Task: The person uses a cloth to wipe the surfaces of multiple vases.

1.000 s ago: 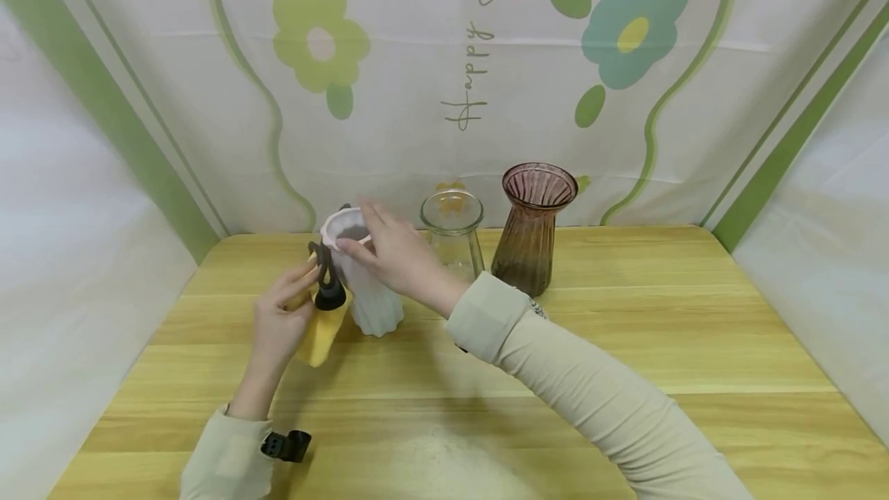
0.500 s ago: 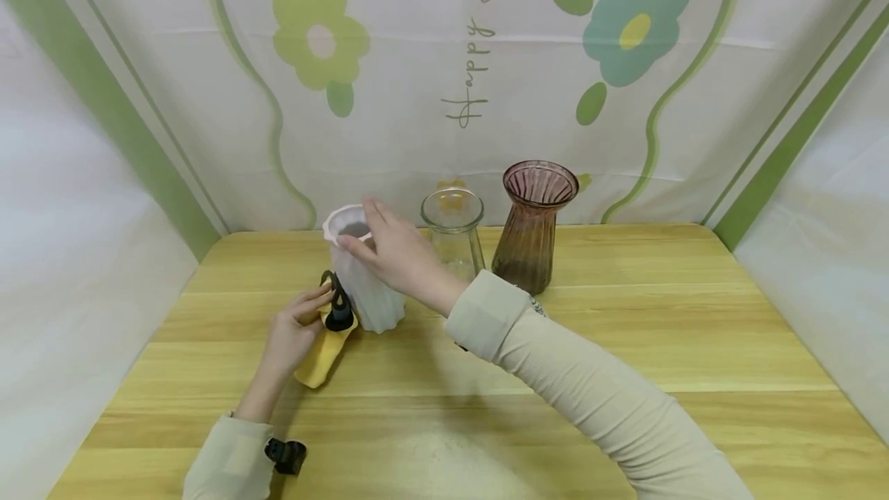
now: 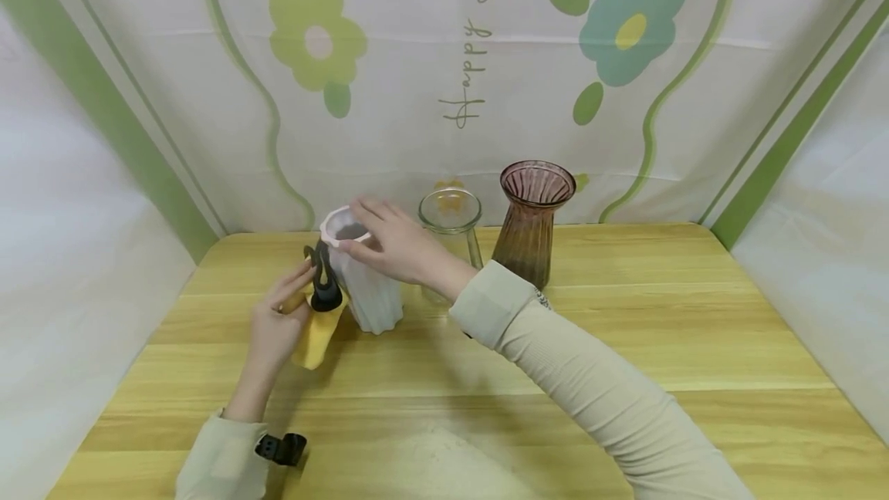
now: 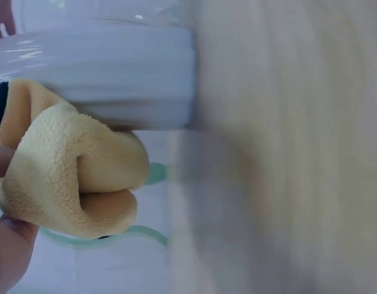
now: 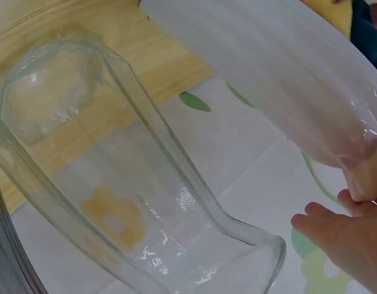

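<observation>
A white fluted vase (image 3: 371,295) stands on the left part of the wooden table. My right hand (image 3: 403,245) grips its scalloped rim from the right, thumb on the near side and fingers across the far side. In my left hand (image 3: 278,322) is a yellow fleece cloth (image 3: 321,338) with a dark hanging loop. The cloth lies against the left side of the vase. Up close in the left wrist view, the folded cloth (image 4: 84,171) overlaps the vase wall (image 4: 139,73). Fingers of my right hand (image 5: 354,239) show below the vase rim in the right wrist view.
A clear glass vase (image 3: 451,226) stands just right of the white one, partly behind my right forearm. Right of that is a purple-brown ribbed glass vase (image 3: 531,234). A white cloth backdrop (image 3: 417,137) printed with flowers rises behind the table (image 3: 660,315).
My left hand and the cloth have gone down along the vase's side, then back up. The right hand has stayed at the rim.
</observation>
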The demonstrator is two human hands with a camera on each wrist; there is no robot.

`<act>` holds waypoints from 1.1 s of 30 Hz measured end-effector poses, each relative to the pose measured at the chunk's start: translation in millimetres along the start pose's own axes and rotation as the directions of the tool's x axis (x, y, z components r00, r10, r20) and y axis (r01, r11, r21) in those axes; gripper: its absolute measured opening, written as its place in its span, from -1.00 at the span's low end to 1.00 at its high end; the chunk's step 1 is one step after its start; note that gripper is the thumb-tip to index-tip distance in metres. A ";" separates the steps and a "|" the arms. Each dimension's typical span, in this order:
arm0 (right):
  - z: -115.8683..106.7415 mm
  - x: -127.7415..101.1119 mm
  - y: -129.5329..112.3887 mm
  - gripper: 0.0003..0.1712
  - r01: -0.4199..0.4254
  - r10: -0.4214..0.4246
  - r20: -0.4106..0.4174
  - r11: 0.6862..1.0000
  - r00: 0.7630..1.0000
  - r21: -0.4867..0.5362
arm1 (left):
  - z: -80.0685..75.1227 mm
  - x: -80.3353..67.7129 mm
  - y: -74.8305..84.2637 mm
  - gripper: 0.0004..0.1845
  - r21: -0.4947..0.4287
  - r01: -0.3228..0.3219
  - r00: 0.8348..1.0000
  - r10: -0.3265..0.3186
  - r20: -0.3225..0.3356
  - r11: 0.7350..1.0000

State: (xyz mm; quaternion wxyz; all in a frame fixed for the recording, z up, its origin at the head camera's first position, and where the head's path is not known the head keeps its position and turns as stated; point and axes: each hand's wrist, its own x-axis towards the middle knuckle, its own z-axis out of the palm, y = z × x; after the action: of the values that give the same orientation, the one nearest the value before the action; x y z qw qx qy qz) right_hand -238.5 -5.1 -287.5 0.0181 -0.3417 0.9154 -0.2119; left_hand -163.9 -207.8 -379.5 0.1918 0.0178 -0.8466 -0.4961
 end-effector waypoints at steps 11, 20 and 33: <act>8.8 0.3 -15.2 -0.16 -0.091 0.090 -0.085 0.996 0.992 0.001 | 4.2 8.0 21.7 -0.50 0.010 -0.216 0.961 0.214 -0.176 0.976; 10.5 -0.3 -18.2 -0.14 -0.098 0.101 -0.092 0.995 0.991 0.028 | 6.1 2.3 8.4 -0.56 -0.020 -0.213 0.968 0.208 -0.143 0.977; 11.2 -1.6 -20.1 -0.14 -0.107 0.111 -0.080 0.993 0.991 0.051 | 11.7 -2.4 -31.5 -0.53 0.111 -0.093 0.995 0.087 0.057 0.989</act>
State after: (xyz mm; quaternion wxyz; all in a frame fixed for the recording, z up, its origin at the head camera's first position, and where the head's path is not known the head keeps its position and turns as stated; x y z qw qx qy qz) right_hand -222.8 -21.8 -289.8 -0.0003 -0.2818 0.9274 -0.2459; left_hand -170.7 -213.6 -412.1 0.1906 -0.0225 -0.8782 -0.4381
